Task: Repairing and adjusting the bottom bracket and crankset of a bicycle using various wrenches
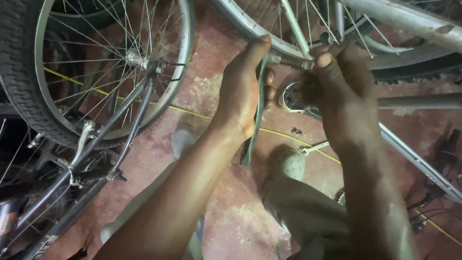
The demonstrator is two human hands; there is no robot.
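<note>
1. Two hands work together at the top middle of the view, where we see the axle (293, 61) of a bicycle wheel (250, 21) meeting the silver frame (409, 21).
2. Our left hand (243, 89) is clenched round a flat metal wrench (255, 123); its handle hangs down past the wrist toward the floor, and its head sits at the axle, with the thumb pressed up against the rim.
3. Our right hand (344, 84) is closed on the other side of the same axle, fingertips pinched on a small fitting that they hide from us.
4. Just below the right hand a toothed silver ring (288, 98) shows beside the frame tube (418, 101).
5. On the stained red floor (221, 216) lies a second spanner (315, 148), close to our grey shoe (291, 163), with a yellow cable (192, 113) running across the floor.
6. Well apart on the left stands another bicycle wheel (29, 86) with a knobbly tyre, its dark fork (130, 120) slanting down.
</note>
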